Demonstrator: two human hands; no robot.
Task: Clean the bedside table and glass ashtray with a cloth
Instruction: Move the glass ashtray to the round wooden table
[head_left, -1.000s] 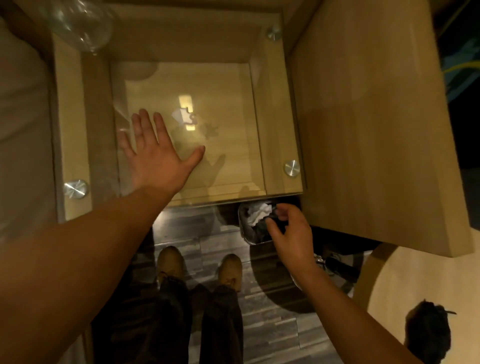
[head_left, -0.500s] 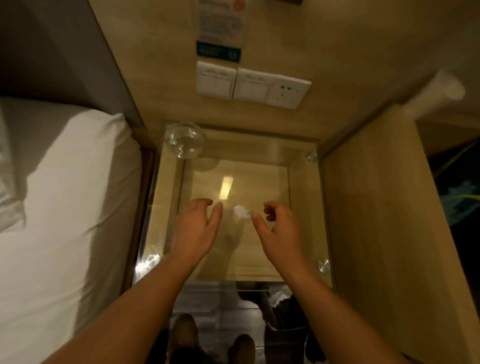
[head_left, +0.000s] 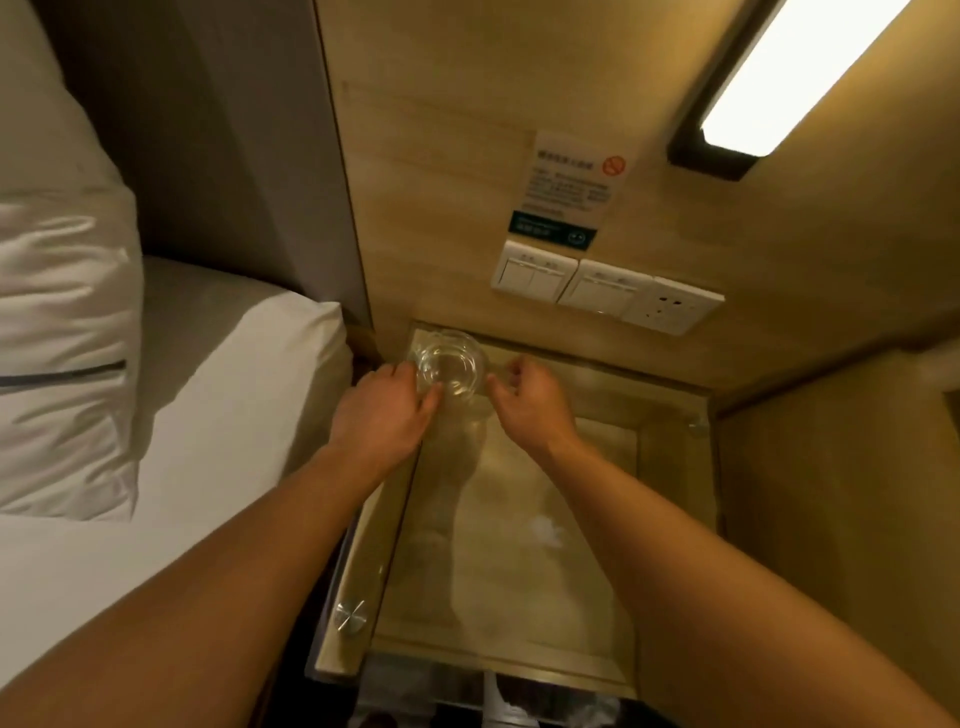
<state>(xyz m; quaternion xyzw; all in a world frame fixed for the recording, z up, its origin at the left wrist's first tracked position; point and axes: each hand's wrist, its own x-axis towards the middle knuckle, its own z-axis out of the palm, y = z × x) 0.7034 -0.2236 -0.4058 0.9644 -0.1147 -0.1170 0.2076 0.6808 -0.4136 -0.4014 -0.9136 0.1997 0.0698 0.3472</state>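
The clear glass ashtray (head_left: 449, 368) sits at the far left corner of the bedside table's glass top (head_left: 519, 597). My left hand (head_left: 384, 413) reaches it from the left, thumb and fingertips closed against its front-left rim. My right hand (head_left: 532, 402) is at its right side with the fingers curled; whether they grip the rim I cannot tell. A pale smudge (head_left: 545, 530) shows on the glass nearer me. No cloth is in view.
A white bed (head_left: 197, 426) with a pillow (head_left: 62, 338) borders the table on the left. A wooden wall behind carries switches (head_left: 535, 273), a socket (head_left: 670, 306) and a lit lamp (head_left: 779, 78). A wooden panel (head_left: 831, 519) closes the right side. A metal stud (head_left: 350, 616) marks the table's near left corner.
Both hands have moved from the middle of the glass top to the far left corner and now flank the ashtray. The view has tilted up toward the wall.
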